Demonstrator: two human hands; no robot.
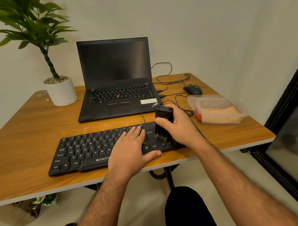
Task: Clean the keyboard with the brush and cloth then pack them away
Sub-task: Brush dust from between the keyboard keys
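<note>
Brushing the right end of the keyboard, left hand steadying it.

The right hand (181, 127) is wrapped around a black brush (164, 122) held upright, its bristles down on the keys at the right end of the keyboard (85, 150). At nine o'clock from it, the left hand (130, 149) lies flat with straight fingers on the keys. At two o'clock from the brush, a clear plastic container (221, 112) holds what looks like a tan cloth (223, 115). Judging by this, brushing is under way; wiping with the cloth and packing both away are not yet done. Farther out at twelve o'clock stands a laptop (117, 83).
</note>
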